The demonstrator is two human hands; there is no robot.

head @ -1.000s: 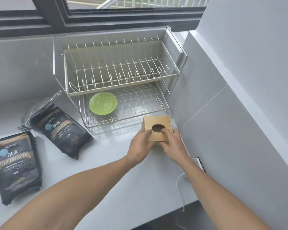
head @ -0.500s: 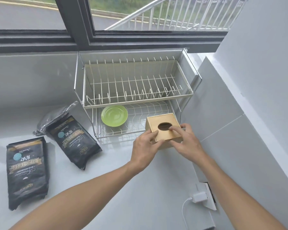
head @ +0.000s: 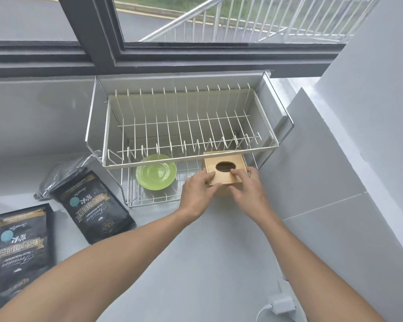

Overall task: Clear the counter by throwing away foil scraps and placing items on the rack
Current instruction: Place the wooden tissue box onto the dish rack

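Observation:
A square wooden box point(head: 223, 176) with an oval hole in its lid sits at the right end of the lower tier of a two-tier wire dish rack point(head: 191, 149). My left hand point(head: 199, 194) grips its near left corner and my right hand point(head: 248, 187) holds its near right side, fingers on the lid. A green plate point(head: 156, 171) lies flat on the same lower tier, left of the box. The upper tier holds nothing.
Two black coffee bags point(head: 96, 205) point(head: 19, 252) lie on the white counter at left, with a crumpled dark plastic bag point(head: 63, 173) behind them. A white wall rises at right, and a white plug with a cable point(head: 280, 304) sits at its base.
Both hands have carried the wooden box forward from the counter into the rack's lower tier, beside the green plate. My view has tilted up toward the window.

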